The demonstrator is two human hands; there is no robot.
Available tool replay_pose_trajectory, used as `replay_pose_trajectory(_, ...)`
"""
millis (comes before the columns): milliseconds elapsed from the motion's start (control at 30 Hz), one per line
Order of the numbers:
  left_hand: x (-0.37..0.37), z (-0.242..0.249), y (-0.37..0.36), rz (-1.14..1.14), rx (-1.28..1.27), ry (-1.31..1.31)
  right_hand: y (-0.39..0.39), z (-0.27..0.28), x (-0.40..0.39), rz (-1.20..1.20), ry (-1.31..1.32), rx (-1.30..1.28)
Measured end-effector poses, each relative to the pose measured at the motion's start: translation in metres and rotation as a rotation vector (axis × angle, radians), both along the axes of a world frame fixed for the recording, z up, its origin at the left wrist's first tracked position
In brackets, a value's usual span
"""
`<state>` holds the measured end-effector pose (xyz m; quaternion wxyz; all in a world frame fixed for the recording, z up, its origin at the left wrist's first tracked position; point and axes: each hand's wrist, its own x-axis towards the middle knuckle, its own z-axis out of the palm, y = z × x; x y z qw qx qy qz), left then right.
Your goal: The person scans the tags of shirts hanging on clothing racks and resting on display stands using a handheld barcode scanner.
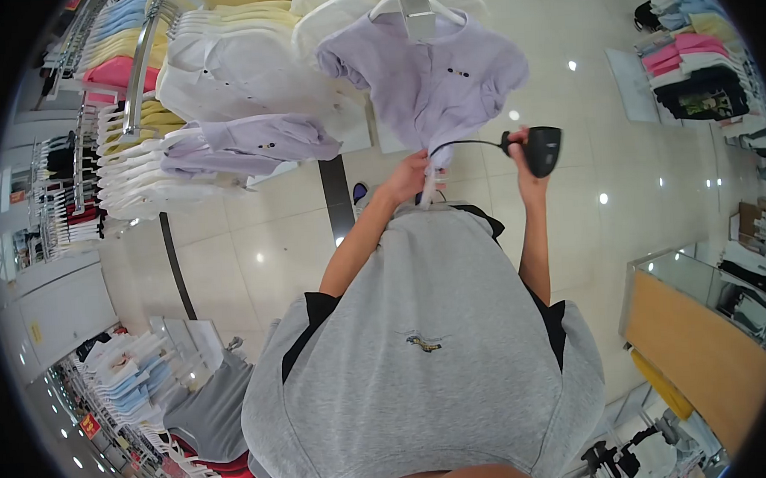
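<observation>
A lavender short-sleeved top (448, 74) hangs on a white hanger in front of me. My left hand (408, 176) is closed at its lower end, where the fabric is gathered. A pale strip hangs beside those fingers; I cannot make out what it is. My right hand (526, 151) grips a black handheld scanner (545, 150), held to the right of the top and apart from it. A thin black cable (473, 142) curves from the scanner to my left hand, where its end is hidden.
White shirts (231, 79) and another lavender top (251, 144) hang on a rail (142, 70) at the left. More clothes (700, 63) are at the far right. A wood-topped counter (691, 345) stands lower right, and a garment rack (133, 387) lower left.
</observation>
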<state>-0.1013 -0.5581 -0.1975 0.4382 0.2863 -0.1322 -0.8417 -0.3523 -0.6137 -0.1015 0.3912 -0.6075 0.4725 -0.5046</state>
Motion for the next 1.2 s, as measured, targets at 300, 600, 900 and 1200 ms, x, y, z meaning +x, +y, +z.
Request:
replay_pose_trajectory(300, -0.005, -0.025, -0.014, -0.039, 0.344, -0.37, 0.06, 0.019, 0.057, 0.346, -0.952, 0.257)
replay_pose_trajectory(600, 0.009, -0.022, -0.062, -0.035, 0.239, -0.663, 0.055, 0.04, 0.018, 0.739, -0.247, 0.535)
replay_pose_trajectory(900, 0.014, -0.012, -0.064, 0.683, 0.286, 0.007, 0.021, -0.02, -0.003, 0.056, 0.655, 0.009)
replay_pose_trajectory(1200, 0.017, 0.029, -0.061, 0.411, -0.309, 0.519, 0.038, 0.034, 0.028, 0.668, 0.08, 0.704)
